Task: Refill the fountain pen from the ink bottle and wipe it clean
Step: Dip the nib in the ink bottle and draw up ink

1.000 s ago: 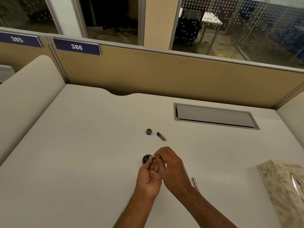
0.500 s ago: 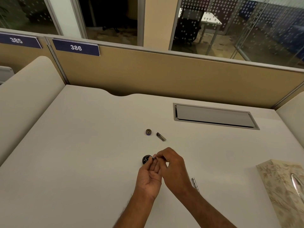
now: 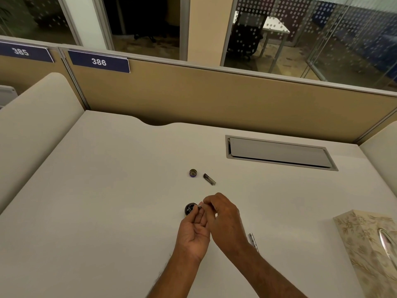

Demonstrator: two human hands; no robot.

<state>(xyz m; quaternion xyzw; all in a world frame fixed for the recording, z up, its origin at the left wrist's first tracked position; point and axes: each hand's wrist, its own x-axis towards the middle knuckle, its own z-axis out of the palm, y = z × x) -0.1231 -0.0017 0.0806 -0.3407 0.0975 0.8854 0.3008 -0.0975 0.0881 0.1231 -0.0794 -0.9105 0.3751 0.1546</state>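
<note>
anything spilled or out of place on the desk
No spill shows on the desk. The bottle cap and pen barrel lie loose behind the open ink bottle, as refilling would leave them. Nothing stands out.

Broad bare white table (image 3: pixel 107 201) lies open to the left. Ahead, a small round brass-rimmed cap (image 3: pixel 193 173) and short dark metal tube (image 3: pixel 209 179) obstruct; a floral-patterned tissue box (image 3: pixel 369 250) blocks the right.
</note>
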